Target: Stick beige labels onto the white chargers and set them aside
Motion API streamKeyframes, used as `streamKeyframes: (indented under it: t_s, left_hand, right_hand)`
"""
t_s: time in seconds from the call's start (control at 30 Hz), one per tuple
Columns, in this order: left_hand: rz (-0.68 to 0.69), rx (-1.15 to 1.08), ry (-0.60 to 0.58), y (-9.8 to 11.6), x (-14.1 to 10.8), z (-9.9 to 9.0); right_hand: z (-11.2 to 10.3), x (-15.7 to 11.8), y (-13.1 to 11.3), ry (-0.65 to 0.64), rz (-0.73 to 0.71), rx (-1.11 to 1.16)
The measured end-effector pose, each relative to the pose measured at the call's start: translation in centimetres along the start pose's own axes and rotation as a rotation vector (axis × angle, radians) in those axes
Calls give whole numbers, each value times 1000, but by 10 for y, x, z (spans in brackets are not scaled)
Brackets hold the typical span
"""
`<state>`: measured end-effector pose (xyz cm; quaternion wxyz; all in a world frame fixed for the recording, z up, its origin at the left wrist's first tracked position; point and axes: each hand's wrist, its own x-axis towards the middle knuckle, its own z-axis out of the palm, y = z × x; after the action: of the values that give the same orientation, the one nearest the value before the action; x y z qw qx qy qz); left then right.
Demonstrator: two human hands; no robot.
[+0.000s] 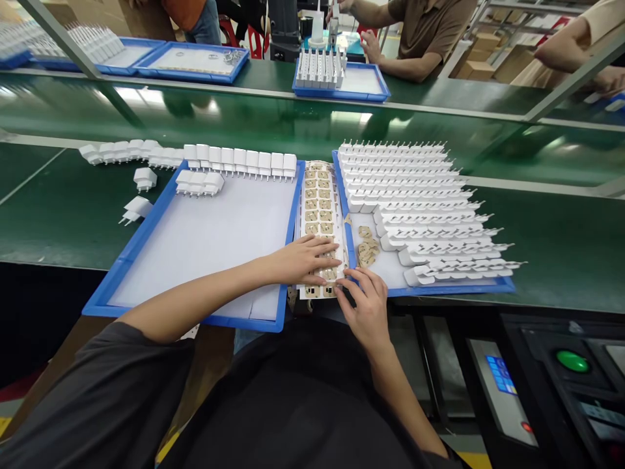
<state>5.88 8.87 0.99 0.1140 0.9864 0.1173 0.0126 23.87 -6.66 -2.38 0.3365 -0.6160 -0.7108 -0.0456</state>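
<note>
A long white sheet (317,213) with rows of tan, rounded pieces lies between two blue-rimmed trays. My left hand (305,260) rests flat across its near part, fingers spread and covering some of the pieces. At the sheet's right edge is my right hand (365,301), its thumb and fingertips pinched together on the sheet near the lower rows. Exactly what lies between those fingertips is too small to make out. Several loose tan pieces (367,251) sit in the right tray (390,264), close to my right hand.
Rows of white plug adapters (415,195) fill much of the right tray. More adapters (244,161) line the far rim of the left tray (131,260), and others (139,208) stand on the green bench. Across the bench, people work near a tray (364,81).
</note>
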Motion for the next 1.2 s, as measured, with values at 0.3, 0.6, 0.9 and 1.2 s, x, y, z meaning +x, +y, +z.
streamKeyframes:
  t_s: [0.3,0.6,0.9,1.2]
  left_hand:
    - [-18,-68,-110,10,-9,-5]
    - [131,-127,61,15,-16,-33]
    - [29,-186,251,2,-21,-35]
    - [-52,-235,234,0,-23,-35]
  right_hand:
    - [-6,-6,0,-93,-41,0]
    - [-18,12,7,48,-159,70]
    - [-9,46,12,28,68,308]
    - [-19,49,22,-170,295,492]
